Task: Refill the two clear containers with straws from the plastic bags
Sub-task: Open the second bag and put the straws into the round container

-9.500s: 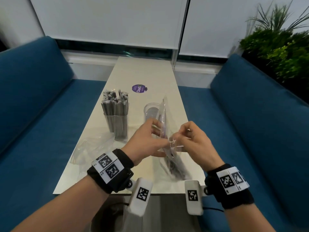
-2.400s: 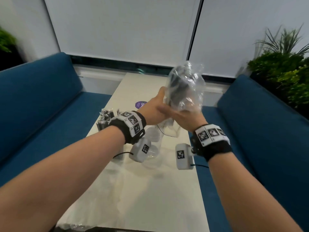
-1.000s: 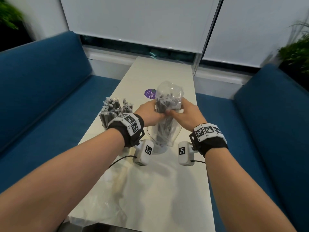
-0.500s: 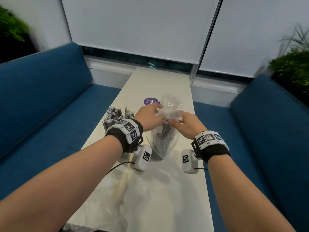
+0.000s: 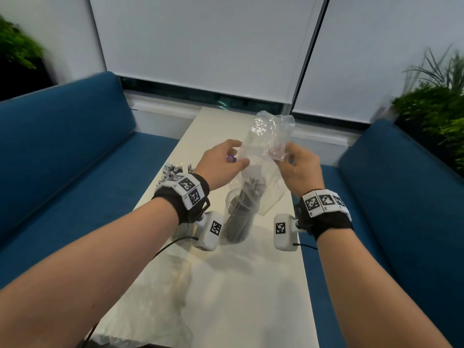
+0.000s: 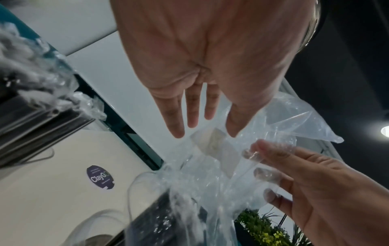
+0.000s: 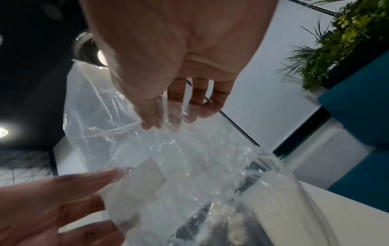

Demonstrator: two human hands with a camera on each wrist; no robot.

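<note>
A clear plastic bag [image 5: 266, 136] hangs upside down over a clear container [image 5: 238, 222] near the middle of the white table. Dark wrapped straws [image 5: 251, 189] stand in that container, their tops still inside the bag's mouth. My right hand [image 5: 293, 164] pinches the bag's upper part between thumb and fingers [image 7: 151, 123]. My left hand [image 5: 226, 162] lies against the bag's left side with straight fingers [image 6: 176, 126]. The second container of straws [image 5: 173, 170] stands just behind my left wrist.
A crumpled empty bag [image 5: 163, 310] lies on the table [image 5: 251, 285] near its front left edge. A purple round sticker [image 6: 100, 177] is on the table beyond the containers. Blue sofas [image 5: 62, 159] flank both sides, and a plant [image 5: 431, 109] stands at the right.
Both hands have risen with the bag, which now stretches upward off the straws. The straws have dropped into the container. My left hand's grip has loosened to straight fingers.
</note>
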